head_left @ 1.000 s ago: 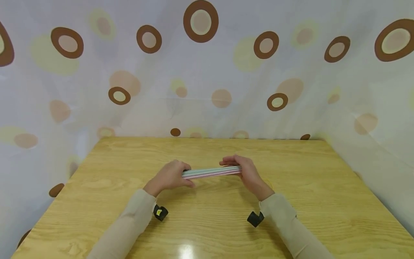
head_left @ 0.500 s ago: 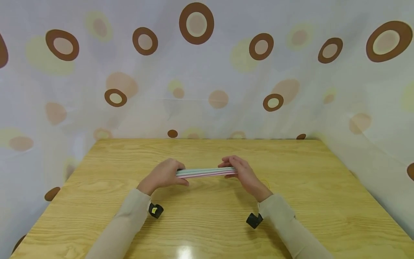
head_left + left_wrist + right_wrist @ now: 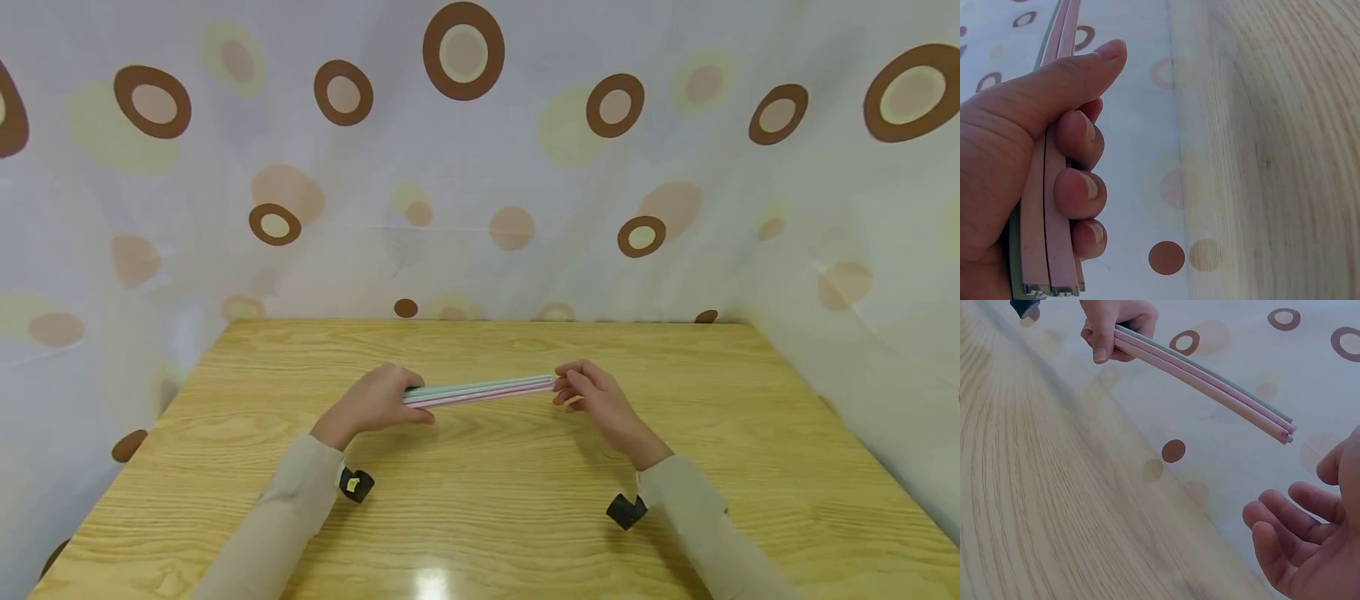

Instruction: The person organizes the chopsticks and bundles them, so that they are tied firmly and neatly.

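Note:
A bundle of long, thin sticks in pink, lilac and pale green (image 3: 480, 390) is held above the table, nearly level, its right end slightly higher in the head view. My left hand (image 3: 372, 400) grips its left end, thumb across one side and fingers curled round the other. Short shiny tips show at the near end of the sticks (image 3: 1054, 269) in the left wrist view. Just off the free end is my right hand (image 3: 600, 404). In the right wrist view, a gap separates its loosely bent fingers (image 3: 1272, 515) from the sticks.
The wood-grain table (image 3: 480, 517) spreads under both hands. A white cloth with brown and pastel circles (image 3: 480, 167) hangs along its back and sides. Small black wrist cameras (image 3: 356, 483) sit at the cuffs.
My right hand has come off the sticks' right end and moved right, baring that end. My left hand still grips the bundle, whose right end has risen a little.

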Available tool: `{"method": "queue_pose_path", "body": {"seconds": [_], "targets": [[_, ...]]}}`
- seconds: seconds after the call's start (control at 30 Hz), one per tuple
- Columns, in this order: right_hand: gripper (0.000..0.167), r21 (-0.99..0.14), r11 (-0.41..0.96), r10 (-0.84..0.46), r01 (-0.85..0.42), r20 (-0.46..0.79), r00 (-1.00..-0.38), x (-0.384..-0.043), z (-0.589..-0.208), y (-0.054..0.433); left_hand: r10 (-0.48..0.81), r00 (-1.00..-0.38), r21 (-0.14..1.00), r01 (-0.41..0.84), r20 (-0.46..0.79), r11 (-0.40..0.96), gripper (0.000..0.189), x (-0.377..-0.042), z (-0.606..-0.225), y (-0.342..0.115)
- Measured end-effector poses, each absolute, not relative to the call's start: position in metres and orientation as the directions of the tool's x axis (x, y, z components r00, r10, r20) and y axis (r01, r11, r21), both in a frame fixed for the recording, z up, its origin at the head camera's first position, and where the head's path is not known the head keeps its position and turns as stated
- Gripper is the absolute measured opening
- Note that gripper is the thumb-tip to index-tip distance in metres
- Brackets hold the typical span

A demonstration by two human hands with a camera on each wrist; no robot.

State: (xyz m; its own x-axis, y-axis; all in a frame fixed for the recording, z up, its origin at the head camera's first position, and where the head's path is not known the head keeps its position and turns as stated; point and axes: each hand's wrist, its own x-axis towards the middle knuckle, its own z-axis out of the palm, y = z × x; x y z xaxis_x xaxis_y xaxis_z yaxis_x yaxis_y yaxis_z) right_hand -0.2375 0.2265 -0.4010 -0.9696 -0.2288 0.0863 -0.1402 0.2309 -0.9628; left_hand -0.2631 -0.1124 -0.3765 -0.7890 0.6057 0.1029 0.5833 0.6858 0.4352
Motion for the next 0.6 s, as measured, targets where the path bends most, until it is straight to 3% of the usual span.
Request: {"method": "queue_pose_path", "body": {"seconds": [0.23,0.6], "targets": [[0.033,-0.913,0.368,-0.183,-0.173,0.112,-0.977,-0.232,-0.399,0.252,0.613,-0.782,0.434,0.594,0.114,0.677,0.026,-0.267,-0.378,-0.112],[0.019,-0.719,0.644,-0.217,-0.261,0.155,-0.964,-0.232,-0.406,0.274,0.612,-0.784,0.444,0.588,0.107,0.676,0.025,-0.267,-0.381,-0.113]]}}
